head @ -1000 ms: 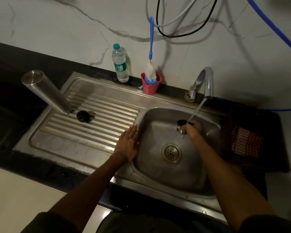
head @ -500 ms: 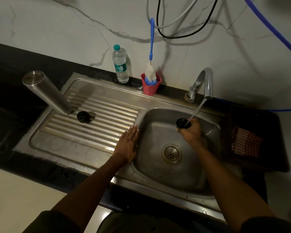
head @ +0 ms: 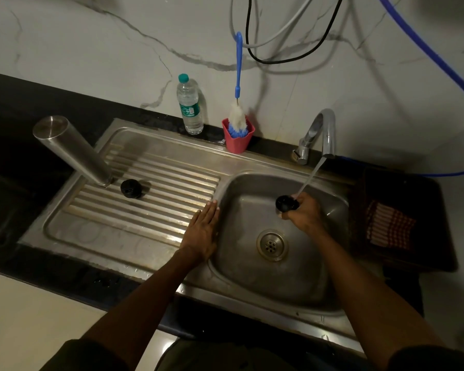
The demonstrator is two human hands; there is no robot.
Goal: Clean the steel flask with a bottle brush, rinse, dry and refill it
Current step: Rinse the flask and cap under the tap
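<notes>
Now right hand point(head: 303, 212) fingers grip the black cap point(head: 285, 203) under running water; left hand point(head: 202, 231) rests flat.

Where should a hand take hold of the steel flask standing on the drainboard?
Grip the steel flask around its bare upper body, coming from the basin side. It stands inverted, mouth down on the ribs, with the black stopper close beside its foot, so a low hold is crowded.
</notes>
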